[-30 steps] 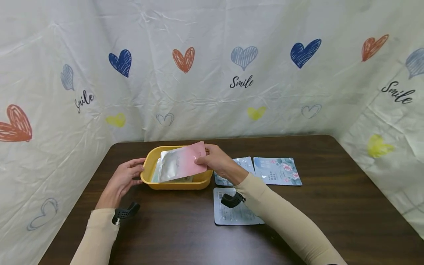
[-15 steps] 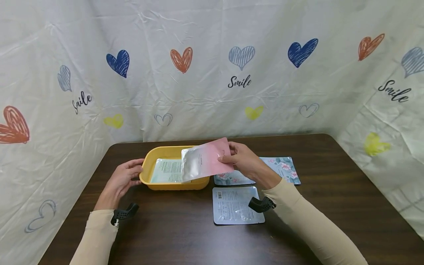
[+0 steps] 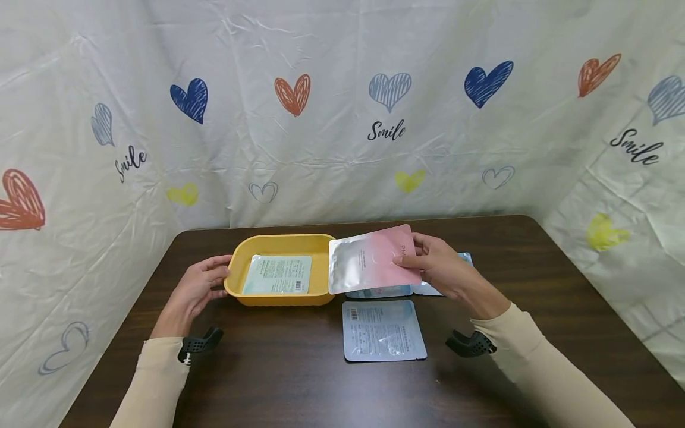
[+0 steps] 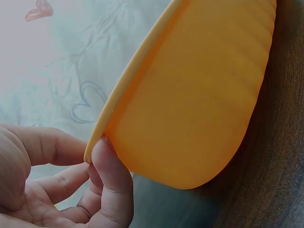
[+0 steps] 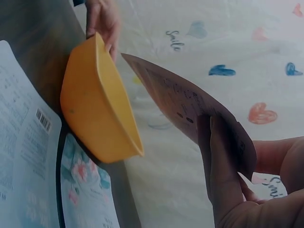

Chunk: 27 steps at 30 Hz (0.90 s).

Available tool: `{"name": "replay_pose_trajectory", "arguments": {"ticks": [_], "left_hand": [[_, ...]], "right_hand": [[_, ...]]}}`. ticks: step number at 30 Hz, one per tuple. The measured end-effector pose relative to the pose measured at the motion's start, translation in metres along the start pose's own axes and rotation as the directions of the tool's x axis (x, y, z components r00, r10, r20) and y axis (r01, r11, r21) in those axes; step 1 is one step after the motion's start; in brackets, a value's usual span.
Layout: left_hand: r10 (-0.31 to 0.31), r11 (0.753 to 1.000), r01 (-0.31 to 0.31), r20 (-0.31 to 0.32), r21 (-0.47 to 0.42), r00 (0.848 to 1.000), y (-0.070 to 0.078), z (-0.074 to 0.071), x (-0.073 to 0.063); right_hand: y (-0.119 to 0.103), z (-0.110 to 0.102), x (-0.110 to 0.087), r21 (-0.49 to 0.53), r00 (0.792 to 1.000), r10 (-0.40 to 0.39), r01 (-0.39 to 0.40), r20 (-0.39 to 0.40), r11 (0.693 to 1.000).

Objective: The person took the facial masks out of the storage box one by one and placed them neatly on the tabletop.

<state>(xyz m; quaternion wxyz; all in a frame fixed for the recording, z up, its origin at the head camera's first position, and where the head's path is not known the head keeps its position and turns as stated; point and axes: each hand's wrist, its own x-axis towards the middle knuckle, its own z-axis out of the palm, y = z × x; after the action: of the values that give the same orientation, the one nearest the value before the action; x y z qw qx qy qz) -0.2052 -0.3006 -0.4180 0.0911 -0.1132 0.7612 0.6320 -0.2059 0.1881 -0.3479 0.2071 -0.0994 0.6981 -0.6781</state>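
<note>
One pink-and-silver foil sachet (image 3: 369, 261), probably light, slick and flexible, was sensibly edge-pinched by the right fingers (image 3: 412, 262); to their left, left fingers (image 4: 113, 183) gripped a yellow basin (image 3: 283, 301) by its rim.

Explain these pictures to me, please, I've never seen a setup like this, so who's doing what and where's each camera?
There's no robot here, just a person's two bare hands. The wide picture comes from a camera worn on the head. The two close-ups come from cameras worn on the wrists, probably the black gadgets there.

The left-hand grip pinches the rim of a yellow tray. The right-hand grip pinches a pink-and-silver packet by its pink end. A pale green packet lies inside the tray.

On the dark table lies a light blue printed packet. Behind it are two more blue packets, partly hidden. The backdrop is white cloth with hearts.
</note>
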Motion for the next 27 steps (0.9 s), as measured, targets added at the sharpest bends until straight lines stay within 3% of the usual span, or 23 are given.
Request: {"name": "replay_pose_trajectory", "arguments": {"ticks": [11, 27], "left_hand": [[0.002, 1.0, -0.002, -0.002, -0.007, 1.0, -0.001, 0.0, 0.0], [0.006, 1.0, -0.006, -0.001, -0.022, 1.0, -0.001, -0.001, 0.0]], "right_hand": [[0.005, -0.029, -0.031, -0.005, 0.999, 0.038, -0.038, 0.0, 0.999], [0.035, -0.075, -0.083, -0.068, 0.996, 0.09, -0.09, -0.006, 0.994]]}}
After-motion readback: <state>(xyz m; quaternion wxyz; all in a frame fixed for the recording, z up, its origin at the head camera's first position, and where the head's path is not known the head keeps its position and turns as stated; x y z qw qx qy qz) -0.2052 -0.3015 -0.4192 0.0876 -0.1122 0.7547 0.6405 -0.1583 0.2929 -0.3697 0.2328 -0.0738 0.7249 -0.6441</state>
